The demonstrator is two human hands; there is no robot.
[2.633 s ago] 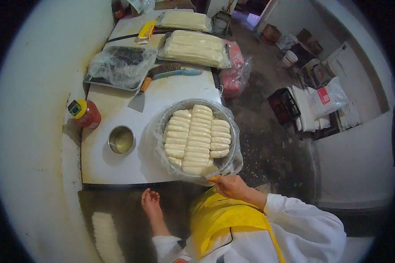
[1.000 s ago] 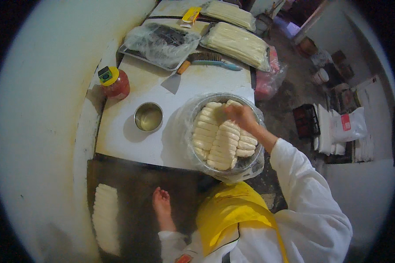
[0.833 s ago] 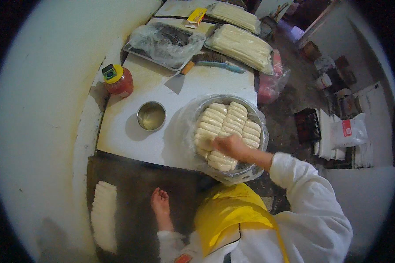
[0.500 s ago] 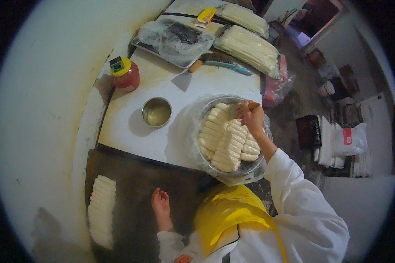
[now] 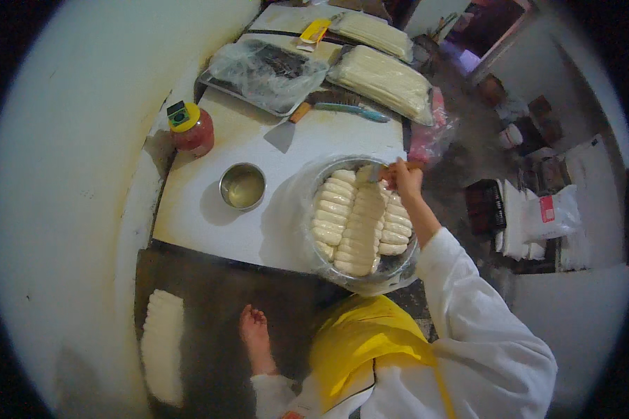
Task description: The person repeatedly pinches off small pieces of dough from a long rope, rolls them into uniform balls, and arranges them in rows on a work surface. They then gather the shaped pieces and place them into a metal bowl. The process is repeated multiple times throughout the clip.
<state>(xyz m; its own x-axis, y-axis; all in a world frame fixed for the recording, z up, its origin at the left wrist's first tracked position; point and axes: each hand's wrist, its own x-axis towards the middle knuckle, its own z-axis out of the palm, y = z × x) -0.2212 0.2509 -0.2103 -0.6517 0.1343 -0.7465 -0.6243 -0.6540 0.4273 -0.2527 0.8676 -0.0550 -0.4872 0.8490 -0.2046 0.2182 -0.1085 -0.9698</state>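
Note:
My right hand (image 5: 407, 179) grips a flat brush (image 5: 380, 172) by its wooden handle, bristles down at the far end of the dough rolls (image 5: 360, 227). These pale, glossy rolls lie side by side in several rows, inside a round basin (image 5: 319, 260) with clear plastic around it. Nearer and to the left, my left hand (image 5: 254, 325) hovers over the dark work surface with fingers loosely bent and apart, holding nothing. A row of pale dough (image 5: 163, 348) lies left of it. On the white table stands a small metal bowl (image 5: 243, 187) of yellowish liquid.
Behind the bowl are a red jar with a yellow lid (image 5: 192, 133), a scraper (image 5: 284, 133), a blue-handled brush (image 5: 360, 109) and a plastic-covered tray (image 5: 269, 75). Wrapped pale strips (image 5: 383, 82) lie at the back. A black crate (image 5: 485, 206) stands on the right.
My right hand has shifted slightly toward the far side of the basin, and the brush handle now points to the right. The whole view has moved a little; my left hand stays empty.

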